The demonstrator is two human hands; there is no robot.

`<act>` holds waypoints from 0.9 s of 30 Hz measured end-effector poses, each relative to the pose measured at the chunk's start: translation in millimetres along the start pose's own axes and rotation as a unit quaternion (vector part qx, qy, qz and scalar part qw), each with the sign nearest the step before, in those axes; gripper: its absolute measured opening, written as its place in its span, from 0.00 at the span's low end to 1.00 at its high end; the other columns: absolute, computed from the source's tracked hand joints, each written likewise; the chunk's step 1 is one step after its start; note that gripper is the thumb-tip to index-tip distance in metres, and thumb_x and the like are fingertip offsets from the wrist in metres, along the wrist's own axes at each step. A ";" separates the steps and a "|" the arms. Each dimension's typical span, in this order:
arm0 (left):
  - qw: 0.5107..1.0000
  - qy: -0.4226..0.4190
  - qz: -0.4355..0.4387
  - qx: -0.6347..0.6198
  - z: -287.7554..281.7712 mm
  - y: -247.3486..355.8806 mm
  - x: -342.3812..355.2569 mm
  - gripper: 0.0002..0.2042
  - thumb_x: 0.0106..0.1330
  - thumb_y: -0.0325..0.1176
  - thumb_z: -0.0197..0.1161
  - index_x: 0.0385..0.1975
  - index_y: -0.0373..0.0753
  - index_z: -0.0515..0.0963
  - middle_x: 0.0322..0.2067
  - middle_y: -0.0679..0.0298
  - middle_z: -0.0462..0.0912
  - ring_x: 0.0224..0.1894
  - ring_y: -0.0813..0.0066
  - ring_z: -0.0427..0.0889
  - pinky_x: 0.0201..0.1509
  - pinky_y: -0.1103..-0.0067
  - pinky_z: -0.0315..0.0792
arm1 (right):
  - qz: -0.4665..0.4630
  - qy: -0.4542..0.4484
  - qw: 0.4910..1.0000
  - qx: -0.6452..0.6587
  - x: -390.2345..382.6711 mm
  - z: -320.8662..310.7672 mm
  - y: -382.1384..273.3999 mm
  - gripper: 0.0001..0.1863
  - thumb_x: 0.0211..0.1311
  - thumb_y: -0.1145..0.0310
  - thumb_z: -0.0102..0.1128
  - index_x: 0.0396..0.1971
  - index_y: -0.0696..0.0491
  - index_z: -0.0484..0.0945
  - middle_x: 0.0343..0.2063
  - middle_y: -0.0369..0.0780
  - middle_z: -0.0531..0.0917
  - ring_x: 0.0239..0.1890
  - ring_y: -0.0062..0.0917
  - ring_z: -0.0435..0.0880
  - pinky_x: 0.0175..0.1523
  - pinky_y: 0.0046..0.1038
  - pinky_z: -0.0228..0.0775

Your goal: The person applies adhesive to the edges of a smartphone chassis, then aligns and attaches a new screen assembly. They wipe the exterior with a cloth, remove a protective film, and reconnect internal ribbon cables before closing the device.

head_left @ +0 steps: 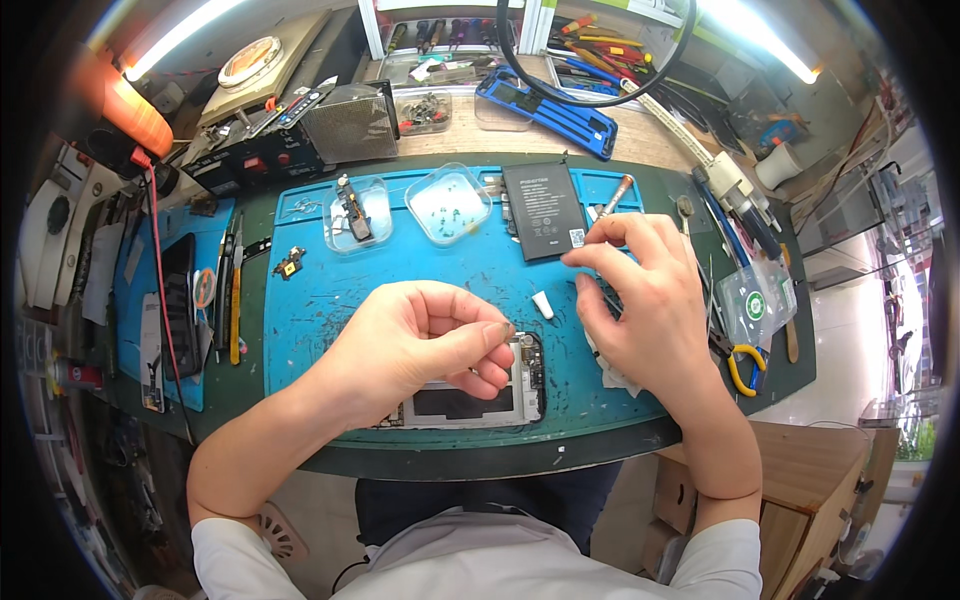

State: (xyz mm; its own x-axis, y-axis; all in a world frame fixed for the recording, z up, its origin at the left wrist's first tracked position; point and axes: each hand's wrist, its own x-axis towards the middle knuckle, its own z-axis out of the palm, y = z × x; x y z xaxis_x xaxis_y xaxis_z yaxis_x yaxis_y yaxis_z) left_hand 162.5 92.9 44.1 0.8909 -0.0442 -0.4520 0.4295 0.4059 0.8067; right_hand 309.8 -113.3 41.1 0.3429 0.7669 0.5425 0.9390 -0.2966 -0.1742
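My left hand (425, 345) hovers over an opened smartphone (505, 410), whose silver frame and circuit parts show. Its thumb and forefinger are pinched together; whatever they hold, if anything, is too small to name. To the right, my right hand (650, 305) is raised above the blue mat (310, 340), fingers bent, with a gap between thumb and forefinger and nothing seen in it. Between the two hands lies a small white cap-like piece (542, 304). A black phone battery (545, 210) rests just beyond my right fingertips. Something pale (615, 375) is partly hidden under that hand.
Two clear dishes, one with a small module (352, 210), the other with tiny screws (448, 205), stand at the back. Yellow-handled pliers (745, 370) lie right. Left are tweezers (237, 300), a dark phone (178, 290) and a red cable (157, 250). A ring-shaped black frame (510, 60) hangs overhead.
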 end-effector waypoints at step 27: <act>0.691 0.054 0.345 0.633 24.0 -25.1 -31.4 0.26 0.57 0.32 0.74 0.56 0.32 0.77 0.47 0.56 0.80 0.49 0.56 0.80 0.52 0.66 0.75 | 0.081 -0.028 0.976 0.198 -49.0 -19.2 -41.0 0.09 0.56 0.80 0.71 0.35 0.57 0.80 0.31 0.42 0.84 0.31 0.36 0.85 0.34 0.33 0.77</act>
State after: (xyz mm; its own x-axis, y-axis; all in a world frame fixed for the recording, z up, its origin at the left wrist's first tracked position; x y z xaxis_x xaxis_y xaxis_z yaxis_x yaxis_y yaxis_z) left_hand 127.2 62.2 47.2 0.9613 -0.1433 0.2352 -0.2460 -0.8305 0.4997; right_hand 254.0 -149.7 37.5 0.4791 0.7612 0.4372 0.8052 -0.1828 -0.5641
